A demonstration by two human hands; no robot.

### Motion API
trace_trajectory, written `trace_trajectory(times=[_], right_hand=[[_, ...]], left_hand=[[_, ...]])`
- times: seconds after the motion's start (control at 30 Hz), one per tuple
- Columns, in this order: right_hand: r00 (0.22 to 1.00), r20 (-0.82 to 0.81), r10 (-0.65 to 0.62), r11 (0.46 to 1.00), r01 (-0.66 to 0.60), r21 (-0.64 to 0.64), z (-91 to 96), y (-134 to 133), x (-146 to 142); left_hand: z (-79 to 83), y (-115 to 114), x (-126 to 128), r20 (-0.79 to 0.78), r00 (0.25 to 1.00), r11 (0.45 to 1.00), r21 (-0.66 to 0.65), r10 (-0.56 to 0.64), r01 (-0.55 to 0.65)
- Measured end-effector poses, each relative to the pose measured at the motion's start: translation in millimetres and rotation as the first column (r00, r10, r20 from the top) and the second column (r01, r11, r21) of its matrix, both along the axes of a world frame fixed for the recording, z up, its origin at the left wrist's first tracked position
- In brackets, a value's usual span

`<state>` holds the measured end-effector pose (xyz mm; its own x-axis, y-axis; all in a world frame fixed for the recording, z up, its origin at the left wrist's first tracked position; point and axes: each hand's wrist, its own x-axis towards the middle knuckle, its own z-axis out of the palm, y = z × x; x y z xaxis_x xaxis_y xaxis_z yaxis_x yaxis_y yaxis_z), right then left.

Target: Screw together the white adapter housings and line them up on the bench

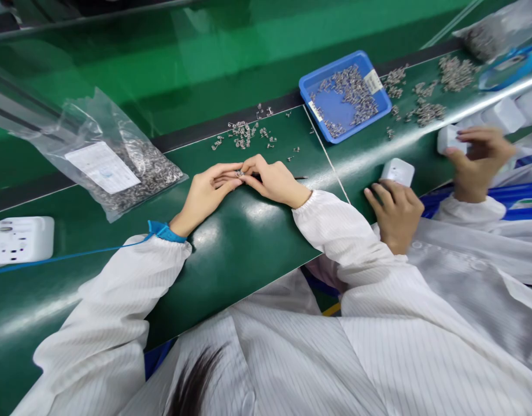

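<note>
My left hand (207,193) and my right hand (272,180) meet on the green table, fingertips pinched together on a small metal part (239,173). A thin dark tool tip (301,177) pokes out past my right hand. Just beyond my fingers lies a loose scatter of small metal parts (243,133). A blue wrist strap (165,231) with a blue cord circles my left wrist.
A clear bag of metal parts (118,170) lies at left, a white socket block (19,240) at the far left. A blue tray (344,95) of parts sits at back right. A co-worker's hands (396,211) (480,159) hold white plastic housings at right.
</note>
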<state>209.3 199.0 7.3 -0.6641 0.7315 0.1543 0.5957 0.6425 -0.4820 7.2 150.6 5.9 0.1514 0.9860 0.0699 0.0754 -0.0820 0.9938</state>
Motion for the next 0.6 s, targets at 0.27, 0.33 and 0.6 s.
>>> trace_trajectory(times=[0.27, 0.33, 0.6], right_hand=[[0.999, -0.036, -0.001, 1.000, 0.002, 0.032, -2.3, -0.6, 3.1], [0.999, -0.046, -0.010, 0.999, 0.011, 0.037, -1.5, -0.8, 3.3], [0.991, -0.028, -0.127, 0.989, 0.129, 0.067, 3.1, -0.9, 1.8]], left_hand=[[-0.4, 0.7, 0.6, 0.017, 0.999, 0.999, 0.012, 0.039, -0.039], [-1.4, 2.0, 0.8, 0.012, 0.994, 0.993, 0.048, 0.109, -0.109], [-3.6, 1.6, 0.7, -0.096, 0.975, 0.966, 0.183, 0.201, -0.182]])
